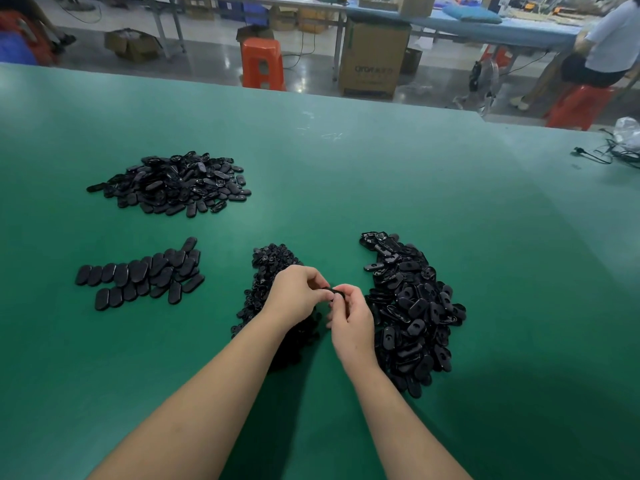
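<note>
Both hands raised just above the green tabletop (346,174), meeting near its front centre.

Left hand (298,294): fingers curled, thumb and fingertips pinching one end of a small black oval plastic piece (332,292).
Right hand (349,317): fingers curled round the other end of the same piece, thumb on top. Most of the piece is hidden by my fingers, so I cannot tell whether it is one part or two pressed together.

Position of the piece: held in the air between the two hands, touching neither heap, in the gap between the two nearest heaps.

Stock on the tabletop:
- Heap of small black round plastic parts (270,271), directly under and behind my left hand and wrist.
- Long curved heap of black oval plastic shells with holes (412,306), just beside my right hand, to its right.
- Overlapping rows of smooth black oval plastic covers (142,275), laid flat, well to the left.
- Loose heap of mixed black oval plastic parts (173,183), further back on the left, apart from the rows.
- Black cable (602,155) at the far right edge.

Beyond the tabletop: orange plastic stool (262,62), brown cardboard box (372,57), and a seated person (609,39) at a blue bench.
</note>
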`<state>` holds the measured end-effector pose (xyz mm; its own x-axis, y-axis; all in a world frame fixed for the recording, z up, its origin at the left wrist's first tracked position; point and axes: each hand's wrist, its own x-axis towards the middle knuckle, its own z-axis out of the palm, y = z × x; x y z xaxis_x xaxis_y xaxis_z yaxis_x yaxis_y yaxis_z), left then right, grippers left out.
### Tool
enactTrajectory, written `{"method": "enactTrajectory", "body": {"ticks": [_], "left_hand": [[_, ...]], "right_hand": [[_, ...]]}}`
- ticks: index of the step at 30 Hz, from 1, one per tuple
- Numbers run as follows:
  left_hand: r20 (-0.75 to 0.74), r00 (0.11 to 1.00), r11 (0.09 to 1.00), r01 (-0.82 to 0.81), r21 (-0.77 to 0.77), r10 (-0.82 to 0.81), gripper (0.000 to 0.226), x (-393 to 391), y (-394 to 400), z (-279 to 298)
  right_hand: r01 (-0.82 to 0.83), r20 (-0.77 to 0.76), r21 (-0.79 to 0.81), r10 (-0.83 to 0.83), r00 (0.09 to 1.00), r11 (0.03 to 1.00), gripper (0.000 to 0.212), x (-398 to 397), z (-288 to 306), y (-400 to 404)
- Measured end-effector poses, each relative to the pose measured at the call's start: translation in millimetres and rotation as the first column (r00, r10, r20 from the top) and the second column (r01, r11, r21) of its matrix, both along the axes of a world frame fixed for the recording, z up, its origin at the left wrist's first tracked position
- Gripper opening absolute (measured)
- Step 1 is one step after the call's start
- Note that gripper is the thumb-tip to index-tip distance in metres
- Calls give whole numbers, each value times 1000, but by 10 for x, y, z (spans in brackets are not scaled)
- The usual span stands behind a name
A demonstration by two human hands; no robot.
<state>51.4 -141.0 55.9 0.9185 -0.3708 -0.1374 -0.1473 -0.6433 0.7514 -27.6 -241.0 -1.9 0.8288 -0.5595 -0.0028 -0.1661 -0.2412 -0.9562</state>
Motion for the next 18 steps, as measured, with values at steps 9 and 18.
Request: {"method": "enactTrajectory", "body": {"ticks": [9, 18], "left_hand": [[-66, 998, 996, -19, -84, 13, 11, -70, 10, -34], [-61, 998, 999, -23, -47, 21, 6, -106, 0, -21]], "right_hand": [[2, 20, -6, -2, 1000, 1000, 14, 0, 6, -14], [-7, 11, -28, 8, 1000, 1000, 12, -15, 0, -21]]}}
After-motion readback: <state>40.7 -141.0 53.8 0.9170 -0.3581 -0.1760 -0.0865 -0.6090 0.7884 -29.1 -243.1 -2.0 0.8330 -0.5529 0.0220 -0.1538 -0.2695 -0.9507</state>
